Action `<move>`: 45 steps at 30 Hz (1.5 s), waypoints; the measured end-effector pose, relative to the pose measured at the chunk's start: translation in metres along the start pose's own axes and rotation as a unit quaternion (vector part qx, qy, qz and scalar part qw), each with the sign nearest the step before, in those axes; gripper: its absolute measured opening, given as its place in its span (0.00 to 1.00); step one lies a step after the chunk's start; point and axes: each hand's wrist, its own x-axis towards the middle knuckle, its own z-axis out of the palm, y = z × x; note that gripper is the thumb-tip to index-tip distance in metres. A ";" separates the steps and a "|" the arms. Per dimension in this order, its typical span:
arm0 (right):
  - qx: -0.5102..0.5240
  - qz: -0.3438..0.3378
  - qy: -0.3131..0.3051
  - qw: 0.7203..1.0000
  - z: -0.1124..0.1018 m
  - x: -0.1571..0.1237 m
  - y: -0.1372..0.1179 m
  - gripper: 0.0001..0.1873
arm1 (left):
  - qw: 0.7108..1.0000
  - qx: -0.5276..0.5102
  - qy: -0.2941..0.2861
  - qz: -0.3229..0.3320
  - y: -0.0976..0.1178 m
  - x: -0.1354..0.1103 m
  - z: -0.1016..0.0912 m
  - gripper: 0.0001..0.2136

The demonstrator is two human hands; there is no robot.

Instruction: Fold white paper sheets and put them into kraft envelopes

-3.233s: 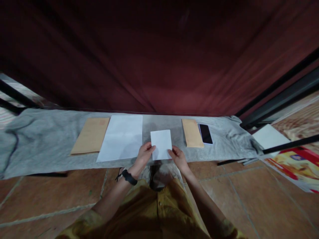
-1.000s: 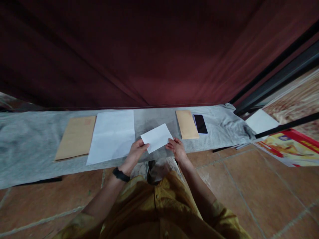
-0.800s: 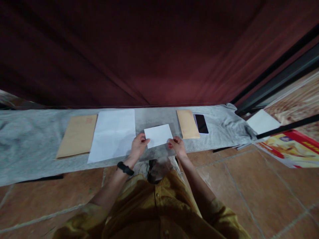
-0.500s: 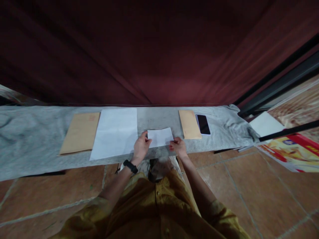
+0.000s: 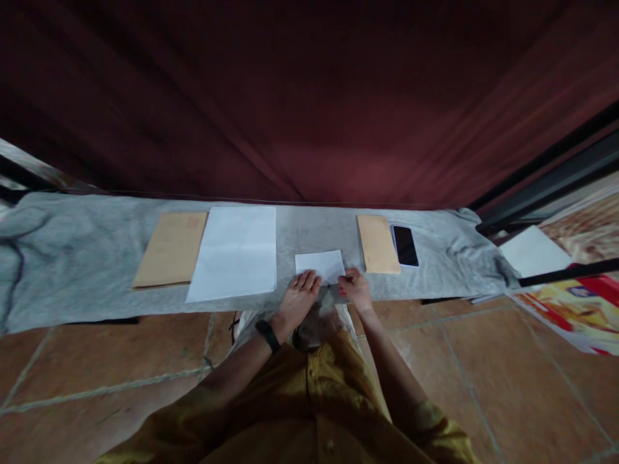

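A folded white paper lies in front of me near the close edge of the cloth-covered table. My left hand rests on its lower left part, fingers stretched out flat over the sheet. At the lower right corner of the paper, my right hand has its fingers curled in a pinch on the edge. To the left is a stack of large white sheets, its edge on a big brown envelope. A smaller brown envelope lies beyond my right hand.
A phone lies beside the small envelope. Grey cloth covers the narrow table and is wrinkled at both ends. A dark red curtain hangs behind it. On the right are a black metal frame and a colourful printed box.
My left hand has moved from gripping the paper's left edge to lying flat on its lower part. The right hand stays at the right corner. The whole view has shifted slightly.
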 end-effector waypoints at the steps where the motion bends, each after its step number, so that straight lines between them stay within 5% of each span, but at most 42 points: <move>1: -0.067 -0.023 0.019 0.997 -0.001 -0.004 -0.001 0.10 | 1.000 0.009 -0.006 0.001 0.000 0.001 -0.002 0.22; 6: -0.327 -0.192 0.123 0.917 0.002 -0.022 0.003 0.19 | 0.998 0.054 -0.013 -0.001 0.012 0.006 -0.004 0.23; 12: -0.290 -0.428 -0.019 0.856 0.026 -0.026 0.023 0.26 | 0.999 0.045 -0.020 -0.012 0.019 0.006 -0.001 0.25; 26: -0.400 -0.439 -0.012 0.805 -0.001 -0.028 0.054 0.33 | 1.000 -0.002 0.023 -0.012 -0.017 -0.047 0.007 0.23; 37: -0.394 -0.456 -0.006 0.798 -0.002 -0.027 0.063 0.33 | 1.000 0.000 -0.012 -0.019 0.023 -0.027 0.011 0.33; 45: -0.352 -0.438 -0.036 0.826 -0.006 -0.021 0.046 0.28 | 0.998 0.042 -0.037 -0.003 0.022 -0.030 0.021 0.35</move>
